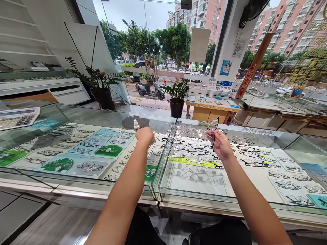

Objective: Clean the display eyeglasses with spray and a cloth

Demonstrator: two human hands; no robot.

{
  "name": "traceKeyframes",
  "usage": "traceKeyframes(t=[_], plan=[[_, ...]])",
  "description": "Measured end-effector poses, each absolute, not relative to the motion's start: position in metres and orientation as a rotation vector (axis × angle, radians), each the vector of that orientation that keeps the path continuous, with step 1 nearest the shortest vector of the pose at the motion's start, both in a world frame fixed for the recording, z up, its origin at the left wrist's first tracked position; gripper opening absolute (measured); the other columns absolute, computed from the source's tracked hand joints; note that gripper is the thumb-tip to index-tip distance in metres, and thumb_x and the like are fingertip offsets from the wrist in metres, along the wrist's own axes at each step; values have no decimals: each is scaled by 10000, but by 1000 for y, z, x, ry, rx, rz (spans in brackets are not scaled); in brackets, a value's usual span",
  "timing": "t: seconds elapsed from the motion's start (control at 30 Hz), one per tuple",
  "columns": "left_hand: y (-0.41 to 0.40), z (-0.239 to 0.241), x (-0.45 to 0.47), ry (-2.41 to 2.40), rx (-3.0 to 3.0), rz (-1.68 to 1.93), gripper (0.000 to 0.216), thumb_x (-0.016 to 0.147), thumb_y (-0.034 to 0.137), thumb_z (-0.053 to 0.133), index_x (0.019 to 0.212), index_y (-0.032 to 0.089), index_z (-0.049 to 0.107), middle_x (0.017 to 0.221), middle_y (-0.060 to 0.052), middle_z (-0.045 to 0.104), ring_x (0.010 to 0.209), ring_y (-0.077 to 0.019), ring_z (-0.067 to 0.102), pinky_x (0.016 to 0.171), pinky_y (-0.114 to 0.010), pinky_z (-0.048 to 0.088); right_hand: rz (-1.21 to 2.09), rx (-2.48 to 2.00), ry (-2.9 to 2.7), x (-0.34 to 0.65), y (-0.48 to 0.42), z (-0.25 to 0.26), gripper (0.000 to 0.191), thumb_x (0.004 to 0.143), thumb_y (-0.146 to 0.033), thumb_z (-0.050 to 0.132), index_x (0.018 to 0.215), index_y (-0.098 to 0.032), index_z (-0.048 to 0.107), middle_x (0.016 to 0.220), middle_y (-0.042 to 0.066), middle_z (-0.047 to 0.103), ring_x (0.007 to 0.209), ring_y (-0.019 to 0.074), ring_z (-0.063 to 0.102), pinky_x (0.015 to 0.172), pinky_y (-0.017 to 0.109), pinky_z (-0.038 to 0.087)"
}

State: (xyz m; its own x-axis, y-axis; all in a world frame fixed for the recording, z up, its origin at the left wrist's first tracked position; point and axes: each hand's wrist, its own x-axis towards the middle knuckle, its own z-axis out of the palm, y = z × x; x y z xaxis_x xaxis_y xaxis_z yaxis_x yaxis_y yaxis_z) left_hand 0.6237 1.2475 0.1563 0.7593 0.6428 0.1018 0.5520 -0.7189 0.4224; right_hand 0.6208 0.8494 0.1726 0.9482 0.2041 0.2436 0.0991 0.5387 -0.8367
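Observation:
My left hand is closed around a small white spray bottle, its nozzle sticking up to the left of my fist, over the glass counter top. My right hand pinches a pair of black-framed glasses by one temple, holding them up above the counter with the lenses at the top. The two hands are about a forearm's width apart. Under the glass lie several rows of spectacle frames on printed mats.
A calculator sits on the counter at far left. Two potted plants stand on the floor behind the counter. More display cases run along the right. A parked scooter shows through the shop window.

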Motion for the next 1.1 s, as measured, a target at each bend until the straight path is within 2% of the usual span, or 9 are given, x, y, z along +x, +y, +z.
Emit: traceKeyframes(t=[0.1,0.3,0.43,0.57,0.67,0.73,0.9,1.0,1.1], plan=[[1242,164,620,915,2588,384,208,850,316,750,915,120,775,1183,-326,754,1250,-517,664,1001,-568,501,60,-1001,-329,620,850,174,366,716,-480,1017,847,-253,762,986,23,818,999,167,734,957,285,611],[1215,203,597,888,2496,712,337,1011,285,489,1198,104,703,1160,-289,757,1194,-488,684,1012,-581,472,51,-999,-331,619,849,176,390,709,-489,1018,868,-244,760,991,29,814,976,169,735,955,297,614],[1194,237,584,734,2398,903,297,1069,310,388,1190,188,630,1069,-170,753,1071,-390,708,921,-469,498,26,-1002,-343,616,849,184,374,721,-484,1010,874,-245,768,989,34,814,976,175,740,970,299,613],[1167,273,584,162,2038,968,147,1074,304,438,1081,234,566,993,-64,691,894,-238,670,763,-331,497,39,-991,-384,611,851,214,358,734,-488,1006,872,-254,773,985,29,814,984,176,745,972,292,623],[1139,298,591,-205,1733,781,90,1070,323,495,1073,241,533,846,-13,606,685,-169,559,616,-269,437,67,-982,-467,606,855,248,337,777,-491,983,887,-257,766,1021,30,813,1029,181,755,1005,303,624],[1117,311,594,-339,1624,667,146,1058,380,573,1059,240,532,802,6,569,629,-144,506,576,-243,412,58,-964,-533,602,860,272,337,791,-502,972,901,-258,766,1033,23,812,1048,183,761,1031,317,624],[1077,324,594,-540,1455,478,459,939,622,778,1010,235,541,784,23,565,631,-124,515,571,-227,446,75,-935,-644,599,869,311,338,777,-486,986,889,-259,763,1007,-7,814,1097,181,763,1025,321,642],[1073,321,591,-569,1441,354,541,890,689,810,1004,231,545,758,31,584,603,-117,515,544,-223,439,82,-946,-656,601,872,317,353,768,-482,991,874,-255,743,1015,1,815,1085,192,766,1005,334,655],[1076,316,592,-562,1504,337,545,880,697,813,1001,233,554,712,45,556,549,-105,470,497,-216,376,70,-946,-658,604,876,313,344,776,-468,986,863,-256,729,1006,5,807,1074,188,767,993,316,644]])
